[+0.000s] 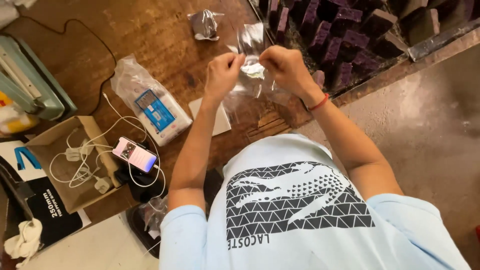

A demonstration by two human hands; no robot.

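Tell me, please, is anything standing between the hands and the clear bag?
Nothing visible does. The left hand and right hand both already pinch the clear bag by its upper edge, above the wooden table. The purple blocks lie beyond it, apart from the hands.

Clear bag (251, 70) held between left hand (222, 70) and right hand (285, 65) above table (150, 30); phone (135, 154) left, blocks (345, 35) behind.

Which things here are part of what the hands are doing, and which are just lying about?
In hand:
left hand
right hand
clear plastic bag, pinched between both
purple blocks, nearest to the hands

Lying about:
phone
white cables
cardboard box
wrapped packet
crumpled bag
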